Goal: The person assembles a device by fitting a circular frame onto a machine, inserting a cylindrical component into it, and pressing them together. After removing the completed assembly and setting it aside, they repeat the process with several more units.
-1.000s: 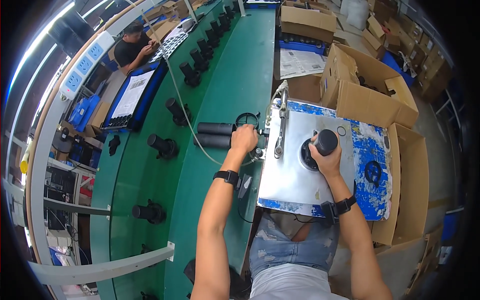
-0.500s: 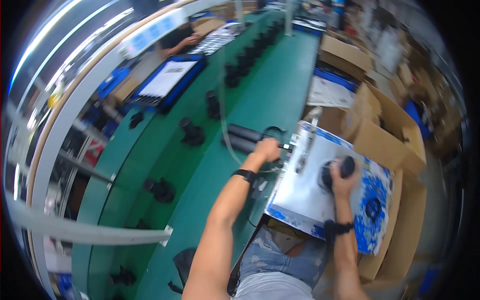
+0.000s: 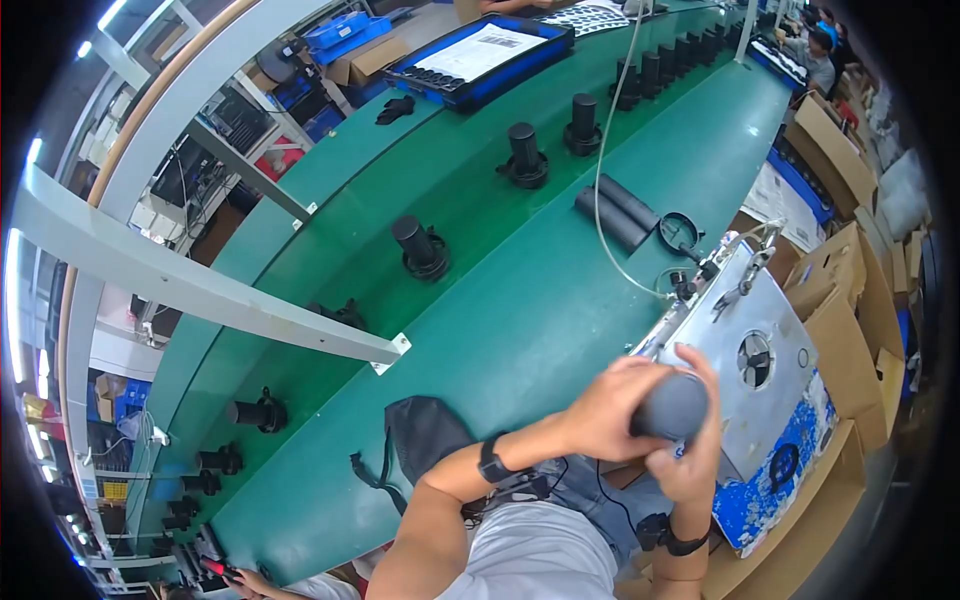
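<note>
Showing its matte, rounded end in front of the person's torso [image 3: 540, 550], the black cylinder [image 3: 676, 406] appeared, from where I stood, light, rigid and slightly slippery, best gripped around its side wall. The left hand [image 3: 608, 408] and right hand [image 3: 694, 468] were curled closely around it from opposite sides. Beyond lay a flat metal plate [image 3: 722, 338] with a round opening, chipped blue paint [image 3: 748, 506] and a smooth green bench [image 3: 500, 345].

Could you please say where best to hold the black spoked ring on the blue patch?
The black spoked ring lies flat on the blue patch, so I'd come from above and pinch its outer rim; the openings between its spokes should leave room for a fingertip inside.
</note>
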A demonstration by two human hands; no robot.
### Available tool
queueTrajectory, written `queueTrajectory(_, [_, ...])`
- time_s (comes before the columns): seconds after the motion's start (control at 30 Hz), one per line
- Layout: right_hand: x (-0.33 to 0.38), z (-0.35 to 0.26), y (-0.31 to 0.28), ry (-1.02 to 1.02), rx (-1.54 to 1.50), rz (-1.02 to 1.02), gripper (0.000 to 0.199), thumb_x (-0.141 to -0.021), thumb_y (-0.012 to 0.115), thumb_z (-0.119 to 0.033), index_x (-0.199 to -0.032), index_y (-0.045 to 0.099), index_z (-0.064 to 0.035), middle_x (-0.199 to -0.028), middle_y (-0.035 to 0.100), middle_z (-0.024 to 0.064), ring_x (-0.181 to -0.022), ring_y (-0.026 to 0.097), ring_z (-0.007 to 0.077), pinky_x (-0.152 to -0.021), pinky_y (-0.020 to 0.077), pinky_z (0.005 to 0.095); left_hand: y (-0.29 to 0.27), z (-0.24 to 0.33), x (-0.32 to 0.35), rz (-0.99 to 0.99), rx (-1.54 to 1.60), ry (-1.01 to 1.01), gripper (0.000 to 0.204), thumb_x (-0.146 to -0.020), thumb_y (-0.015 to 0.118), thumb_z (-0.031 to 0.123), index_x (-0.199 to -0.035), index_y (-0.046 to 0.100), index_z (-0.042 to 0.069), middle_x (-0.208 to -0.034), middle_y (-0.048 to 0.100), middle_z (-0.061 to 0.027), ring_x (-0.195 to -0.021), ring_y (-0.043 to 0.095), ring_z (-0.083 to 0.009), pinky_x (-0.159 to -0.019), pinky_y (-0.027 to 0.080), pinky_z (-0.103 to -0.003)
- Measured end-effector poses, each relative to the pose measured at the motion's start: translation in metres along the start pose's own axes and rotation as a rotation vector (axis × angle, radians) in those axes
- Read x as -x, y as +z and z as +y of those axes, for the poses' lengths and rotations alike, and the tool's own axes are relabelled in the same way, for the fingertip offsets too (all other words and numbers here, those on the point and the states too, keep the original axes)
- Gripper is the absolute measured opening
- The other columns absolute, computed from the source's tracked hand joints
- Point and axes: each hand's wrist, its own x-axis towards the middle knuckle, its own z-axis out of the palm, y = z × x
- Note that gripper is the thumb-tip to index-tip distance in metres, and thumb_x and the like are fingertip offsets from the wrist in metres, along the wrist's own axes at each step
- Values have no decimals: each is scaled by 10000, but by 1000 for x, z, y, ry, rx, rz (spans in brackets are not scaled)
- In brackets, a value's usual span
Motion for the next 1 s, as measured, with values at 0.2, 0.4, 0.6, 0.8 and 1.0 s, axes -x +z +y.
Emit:
queueTrajectory(0.2, [51, 46, -22, 273, 47, 13, 438, -834, 620, -196, -1191, 515, 37, -1235, 535, 176, -1188, 494, 272, -1027, 354, 379, -102, -98, -19, 539, -127, -420, 659, -693, 797, 320, -1163, 467, -3, -1014, 645, -208, -922, 642, -370, -821, 500, -428])
queueTrajectory(0.4, [142, 91, -97, 592, 147, 332, 129, -904, 551, -21, -1027, 574, 11, -908, 630, 72, -854, 594, 141, -814, 453, 258, -172, -255, -65, 670, -509, -596, 671, -659, 817, 364, -1117, 496, -7, -1028, 661, -220, -963, 644, -378, -820, 508, -431])
queueTrajectory(0.6, [176, 122, -154, 669, 286, 540, 139, -939, 543, -105, -1043, 573, -18, -893, 589, 47, -862, 551, 114, -792, 422, 230, -186, -299, -80, 769, -592, -703, 662, -677, 804, 306, -1161, 454, 21, -1085, 622, -207, -1013, 595, -401, -857, 476, -469])
queueTrajectory(0.8, [199, 147, -180, 683, 291, 535, 198, -947, 553, -137, -1104, 571, -18, -958, 585, 37, -880, 554, 108, -766, 418, 236, -154, -255, -94, 873, -839, -286, 724, -685, 780, 220, -1269, 424, -17, -1265, 488, -243, -1198, 470, -393, -1009, 380, -454])
queueTrajectory(1.0, [230, 218, -248, 616, 417, 657, 275, -945, 535, -87, -1201, 530, 16, -1108, 583, 123, -1022, 563, 196, -904, 437, 302, -58, -188, -52, 595, -599, -170, 550, -734, 638, 62, -1240, 436, -16, -1341, 377, -256, -1261, 369, -435, -1064, 315, -489])
